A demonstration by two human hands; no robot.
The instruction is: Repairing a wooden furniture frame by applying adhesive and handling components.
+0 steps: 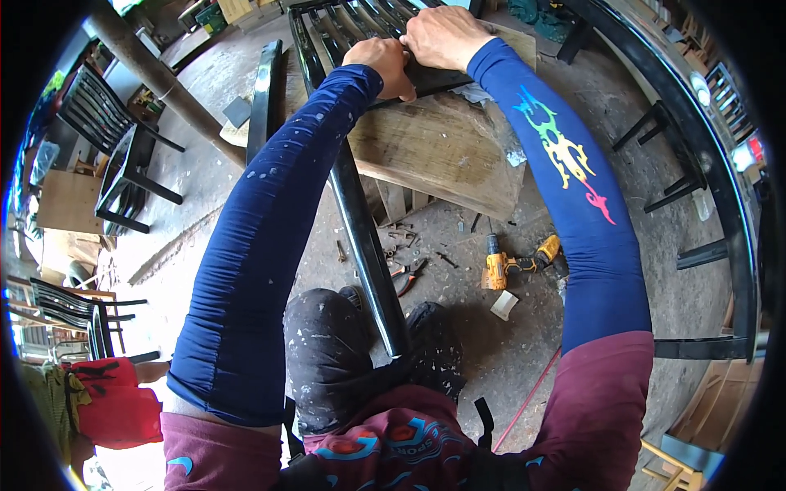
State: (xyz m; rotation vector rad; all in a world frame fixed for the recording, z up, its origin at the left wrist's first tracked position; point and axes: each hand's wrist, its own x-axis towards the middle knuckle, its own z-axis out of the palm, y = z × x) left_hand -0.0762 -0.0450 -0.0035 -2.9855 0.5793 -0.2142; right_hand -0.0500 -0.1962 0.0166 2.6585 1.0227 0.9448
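We saw both hands close together at the top middle of the frame. The left hand [383, 64] was curled into a tight fist, pressed down on the black chair frame [360, 213]. The right hand [442, 37] lay just beside it, touching it, with its fingers bent over the same black piece. We could not tell if anything small was inside the fists.

The black chair frame lay across a wooden block [442, 151] in the upper middle, and one long black leg ran down to the person's knees at the bottom middle.

On the dusty floor, right of the middle, lay a yellow drill [514, 262]. Pliers [408, 277] lay near the leg. A finished black chair [110, 139] stood at the upper left.
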